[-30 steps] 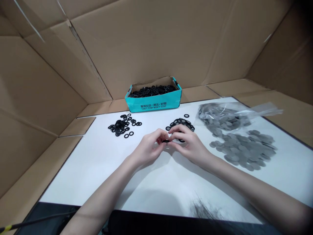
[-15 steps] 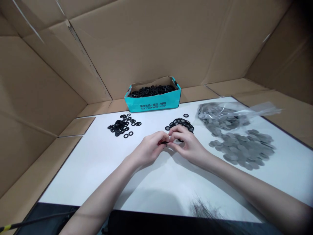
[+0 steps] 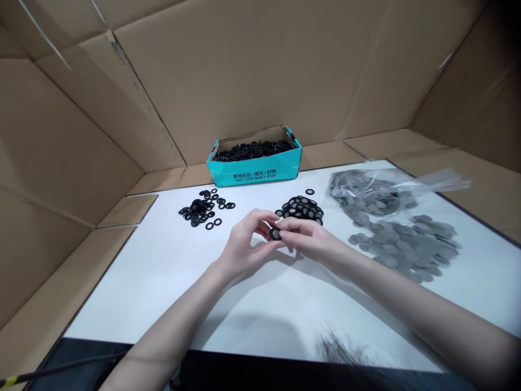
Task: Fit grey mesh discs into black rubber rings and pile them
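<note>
A black ring washer (image 3: 275,234) with a grey mesh disc in its middle is held up between my hands, its face towards me. My right hand (image 3: 308,237) pinches its right edge between thumb and fingers. Around its left side curl the fingers of my left hand (image 3: 249,239), with index finger above and thumb below; how firmly they touch it is partly hidden. Just behind the hands lies a pile of black rings with grey centres (image 3: 302,208). A heap of loose grey mesh discs (image 3: 407,247) spreads to the right of my right hand.
Plain black rings (image 3: 199,209) are scattered on the left of the white table (image 3: 150,277). A turquoise box (image 3: 256,174) full of black rings stands at the back. A clear plastic bag (image 3: 368,190) of grey discs lies back right. Cardboard walls (image 3: 260,70) surround the table.
My left hand has opened wider and risen slightly, while the right fingers have come down and flattened. The washer, mostly hidden before, now shows face-on.
</note>
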The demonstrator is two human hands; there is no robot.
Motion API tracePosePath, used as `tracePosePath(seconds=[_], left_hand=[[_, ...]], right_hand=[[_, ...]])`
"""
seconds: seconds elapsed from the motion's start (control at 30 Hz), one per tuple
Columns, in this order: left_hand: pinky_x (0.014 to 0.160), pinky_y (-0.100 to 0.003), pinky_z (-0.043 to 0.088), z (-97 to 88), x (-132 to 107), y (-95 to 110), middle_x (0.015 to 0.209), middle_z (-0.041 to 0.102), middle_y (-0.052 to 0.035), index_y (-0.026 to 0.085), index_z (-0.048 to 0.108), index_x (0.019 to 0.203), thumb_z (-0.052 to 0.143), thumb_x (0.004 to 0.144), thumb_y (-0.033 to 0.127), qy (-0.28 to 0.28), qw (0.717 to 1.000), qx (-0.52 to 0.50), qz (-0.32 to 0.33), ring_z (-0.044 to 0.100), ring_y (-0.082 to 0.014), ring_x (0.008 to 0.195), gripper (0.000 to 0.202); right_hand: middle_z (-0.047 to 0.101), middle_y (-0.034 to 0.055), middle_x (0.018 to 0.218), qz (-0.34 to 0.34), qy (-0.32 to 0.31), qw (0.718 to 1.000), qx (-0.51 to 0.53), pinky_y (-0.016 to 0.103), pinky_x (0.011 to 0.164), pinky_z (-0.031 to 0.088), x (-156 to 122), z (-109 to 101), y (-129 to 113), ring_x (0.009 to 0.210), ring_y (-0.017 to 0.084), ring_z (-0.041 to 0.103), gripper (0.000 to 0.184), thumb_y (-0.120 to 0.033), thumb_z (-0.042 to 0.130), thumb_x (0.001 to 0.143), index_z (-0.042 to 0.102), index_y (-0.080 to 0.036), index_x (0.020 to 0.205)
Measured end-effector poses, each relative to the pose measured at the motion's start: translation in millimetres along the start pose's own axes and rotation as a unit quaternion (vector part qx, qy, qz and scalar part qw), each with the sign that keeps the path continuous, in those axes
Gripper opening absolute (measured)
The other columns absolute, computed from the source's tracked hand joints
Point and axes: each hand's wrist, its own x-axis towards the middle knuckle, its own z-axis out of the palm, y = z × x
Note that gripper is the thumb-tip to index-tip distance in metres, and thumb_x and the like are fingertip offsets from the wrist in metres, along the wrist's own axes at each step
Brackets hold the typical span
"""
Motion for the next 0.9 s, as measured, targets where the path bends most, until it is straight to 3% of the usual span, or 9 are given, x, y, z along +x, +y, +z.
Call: tracePosePath(seconds=[0.13,0.33,0.63,0.77,0.9], left_hand=[[0.070,-0.023,0.057,3.1,-0.9,0.5,0.099,0.062,-0.0037,0.022,0.053,0.112,0.073,0.084,0.024,0.009,1.000,0.026,0.003,0.063,-0.0115,0.080,0.034],[0.073,-0.025,0.056,4.9,-2.5,1.7,0.100,0.064,-0.0031,0.022,0.054,0.111,0.070,0.085,0.020,0.014,0.998,0.050,0.021,0.064,-0.0116,0.080,0.031],[0.073,-0.023,0.053,3.1,-1.5,2.0,0.098,0.067,-0.0023,0.023,0.054,0.114,0.069,0.086,0.015,0.006,0.992,0.087,0.087,0.063,-0.0115,0.081,0.032],[0.074,-0.024,0.052,4.5,-1.2,4.0,0.097,0.067,-0.0028,0.023,0.055,0.115,0.065,0.087,0.011,0.008,0.989,0.106,0.107,0.063,-0.0131,0.085,0.032],[0.078,-0.027,0.054,4.4,-1.6,2.3,0.099,0.069,-0.0038,0.023,0.055,0.117,0.065,0.087,0.011,0.012,0.985,0.120,0.126,0.066,-0.0152,0.090,0.033]], right_hand=[[0.049,-0.0017,0.071,0.031,-0.001,0.999,0.027,0.023,0.051,0.028,-2.4,3.3,-4.9,0.060,0.009,0.040,0.045,-0.058,0.075,0.069,0.062,-0.017,0.081],[0.045,-0.0038,0.064,0.009,0.013,0.999,0.041,0.026,0.055,0.030,-1.6,5.9,-4.0,0.061,0.011,0.040,0.041,-0.057,0.073,0.070,0.057,-0.019,0.068],[0.059,0.0013,0.074,-0.002,0.005,0.999,0.036,0.027,0.058,0.034,-0.5,4.6,-0.3,0.064,0.012,0.046,0.038,-0.055,0.074,0.072,0.062,-0.019,0.069],[0.053,-0.0008,0.068,0.010,0.002,1.000,0.026,0.026,0.054,0.030,-0.3,4.0,1.2,0.061,0.011,0.042,0.042,-0.058,0.074,0.072,0.067,-0.018,0.081],[0.052,-0.0010,0.070,-0.001,-0.004,1.000,0.021,0.025,0.052,0.031,-0.2,4.2,0.3,0.063,0.011,0.044,0.042,-0.057,0.074,0.071,0.065,-0.017,0.079]])
